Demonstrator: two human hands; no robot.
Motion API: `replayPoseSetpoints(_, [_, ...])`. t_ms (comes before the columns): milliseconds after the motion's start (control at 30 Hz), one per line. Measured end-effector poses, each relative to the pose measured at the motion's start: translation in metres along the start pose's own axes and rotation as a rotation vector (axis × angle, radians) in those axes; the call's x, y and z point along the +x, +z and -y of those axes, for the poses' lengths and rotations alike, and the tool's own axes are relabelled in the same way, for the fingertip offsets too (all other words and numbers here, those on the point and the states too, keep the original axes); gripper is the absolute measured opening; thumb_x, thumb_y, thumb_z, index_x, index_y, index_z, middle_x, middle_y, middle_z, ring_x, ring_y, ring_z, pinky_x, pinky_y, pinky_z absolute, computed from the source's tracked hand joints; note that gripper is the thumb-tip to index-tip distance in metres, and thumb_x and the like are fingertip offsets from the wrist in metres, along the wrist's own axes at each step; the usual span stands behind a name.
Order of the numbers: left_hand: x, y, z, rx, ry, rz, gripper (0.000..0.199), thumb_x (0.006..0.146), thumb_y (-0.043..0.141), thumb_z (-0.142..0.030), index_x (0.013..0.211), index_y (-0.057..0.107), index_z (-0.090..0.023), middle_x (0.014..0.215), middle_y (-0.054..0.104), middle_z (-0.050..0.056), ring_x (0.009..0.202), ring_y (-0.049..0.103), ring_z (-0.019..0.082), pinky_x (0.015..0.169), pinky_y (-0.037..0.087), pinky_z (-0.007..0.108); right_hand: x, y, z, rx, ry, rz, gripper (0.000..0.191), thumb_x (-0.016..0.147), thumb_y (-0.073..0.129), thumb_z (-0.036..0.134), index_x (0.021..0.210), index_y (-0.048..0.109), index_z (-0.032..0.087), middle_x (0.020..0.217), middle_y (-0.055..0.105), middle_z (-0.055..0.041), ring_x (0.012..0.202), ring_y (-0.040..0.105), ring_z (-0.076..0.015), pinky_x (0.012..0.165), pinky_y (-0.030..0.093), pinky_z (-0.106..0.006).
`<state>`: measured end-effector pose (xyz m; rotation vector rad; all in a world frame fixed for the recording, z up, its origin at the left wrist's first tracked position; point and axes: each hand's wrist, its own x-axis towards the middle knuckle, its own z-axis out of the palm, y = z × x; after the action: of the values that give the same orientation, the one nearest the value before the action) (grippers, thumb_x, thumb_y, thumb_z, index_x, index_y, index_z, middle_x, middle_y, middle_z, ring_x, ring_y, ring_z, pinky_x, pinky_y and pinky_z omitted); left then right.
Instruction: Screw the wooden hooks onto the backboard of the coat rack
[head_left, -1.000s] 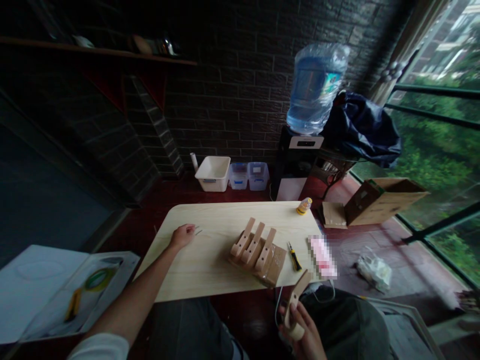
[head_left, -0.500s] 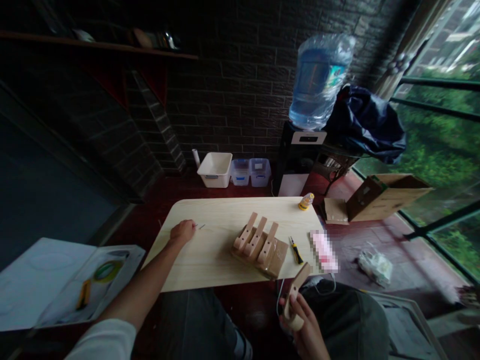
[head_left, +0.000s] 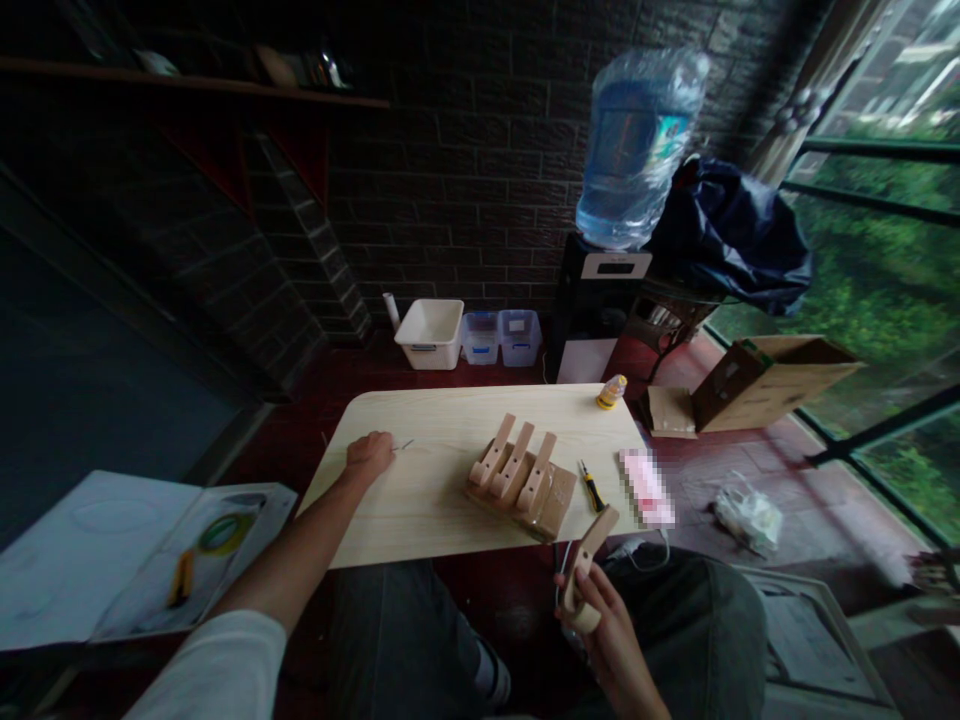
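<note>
Wood fills your right hand (head_left: 616,630): your fingers are wrapped around a pale curved piece (head_left: 594,537), with a straight, flat arm and a rounded lower end, held up just off the near edge of the table (head_left: 442,530). Your hands are well apart. Your left hand (head_left: 369,455) rests on the smooth, pale-grained tabletop, fingers curled beside a thin metallic rod (head_left: 407,444); you can't tell from this view whether they grip it.

Three similar wooden pieces (head_left: 516,462), each with a dark hole, lean side by side on a brown package (head_left: 555,505) wrapped in shiny tape. Right of it lies a slim yellow-and-black screwdriver (head_left: 592,490), and a small yellow-capped bottle (head_left: 610,393) stands near the far corner.

To your left, an open white case (head_left: 276,517) holds a green-yellow coil (head_left: 225,533) and a yellow-and-black tool (head_left: 181,578). Beyond the table, a cream plastic tub (head_left: 431,355) sits beside two translucent bins (head_left: 480,350) with blue latches.
</note>
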<state>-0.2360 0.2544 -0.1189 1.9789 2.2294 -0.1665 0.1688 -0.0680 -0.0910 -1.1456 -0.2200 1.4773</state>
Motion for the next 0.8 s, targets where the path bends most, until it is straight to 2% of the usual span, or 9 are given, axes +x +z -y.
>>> replayPoseSetpoints(267, [-0.016,-0.006,-0.005,-0.201,-0.086,-0.083,0.024,0.062,0.069,-0.028,0.083,0.073,-0.018,0.100,0.074,0.018,0.100,0.068,0.036,0.087,0.051,0.043,0.003,0.011,0.009,-0.034,-0.039,0.051,0.051,0.066,0.087,0.054,0.104,0.071,0.023,0.086,0.075,-0.0052,0.071,0.069,-0.0210,0.058,0.054,-0.030])
replayPoseSetpoints(367, [-0.022,-0.015,-0.005,-0.356,-0.161,-0.158,0.032,0.063,0.071,-0.033,0.092,0.074,-0.020,0.101,0.075,0.016,0.100,0.068,0.035,0.087,0.052,0.043,0.007,0.010,0.013,-0.043,-0.030,0.075,0.050,0.070,0.085,0.053,0.107,0.070,0.022,0.088,0.074,-0.0050,0.070,0.068,-0.0199,0.059,0.055,-0.030])
replayPoseSetpoints(467, [-0.032,-0.026,-0.017,-0.551,-0.202,-0.256,0.040,0.073,0.066,-0.041,0.106,0.072,-0.020,0.107,0.076,0.012,0.103,0.069,0.032,0.088,0.053,0.042,0.014,0.010,0.019,-0.072,-0.025,0.080,0.048,0.071,0.084,0.052,0.106,0.070,0.023,0.087,0.073,-0.0029,0.069,0.068,-0.0190,0.058,0.054,-0.028])
replayPoseSetpoints(567, [-0.051,-0.029,-0.050,-0.765,-0.100,-0.310,0.045,0.083,0.057,-0.049,0.111,0.072,-0.017,0.105,0.077,0.010,0.099,0.070,0.026,0.089,0.055,0.037,0.022,0.014,0.029,-0.133,-0.046,0.075,0.048,0.070,0.084,0.054,0.105,0.069,0.025,0.084,0.073,-0.0009,0.069,0.069,-0.0191,0.058,0.054,-0.027])
replayPoseSetpoints(667, [-0.080,-0.022,-0.099,-0.954,0.084,-0.272,0.052,0.084,0.056,-0.060,0.111,0.071,-0.018,0.104,0.077,0.009,0.092,0.072,0.021,0.084,0.057,0.032,0.031,0.020,0.038,-0.140,-0.094,0.069,0.053,0.068,0.085,0.055,0.109,0.069,0.026,0.096,0.075,-0.0019,0.073,0.071,-0.0190,0.062,0.055,-0.027])
replayPoseSetpoints(700, [-0.092,-0.019,-0.116,-1.027,0.166,-0.235,0.053,0.083,0.056,-0.062,0.109,0.071,-0.018,0.104,0.077,0.009,0.092,0.072,0.020,0.084,0.057,0.031,0.034,0.021,0.040,-0.136,-0.108,0.065,0.055,0.067,0.085,0.056,0.109,0.069,0.025,0.098,0.076,-0.0027,0.074,0.071,-0.0190,0.062,0.055,-0.026])
replayPoseSetpoints(767, [-0.114,-0.013,-0.145,-1.283,0.351,-0.086,0.053,0.082,0.061,-0.061,0.106,0.070,-0.015,0.103,0.076,0.012,0.094,0.072,0.022,0.087,0.057,0.034,0.039,0.020,0.041,-0.141,-0.121,0.037,0.058,0.065,0.086,0.057,0.110,0.069,0.024,0.099,0.076,-0.0042,0.073,0.070,-0.0187,0.058,0.053,-0.025])
replayPoseSetpoints(800, [-0.125,-0.010,-0.156,-1.330,0.397,-0.040,0.050,0.082,0.062,-0.060,0.105,0.069,-0.016,0.101,0.076,0.011,0.093,0.072,0.022,0.087,0.056,0.034,0.041,0.019,0.040,-0.140,-0.121,0.020,0.059,0.064,0.086,0.057,0.110,0.070,0.023,0.099,0.076,-0.0049,0.072,0.070,-0.0187,0.057,0.053,-0.024])
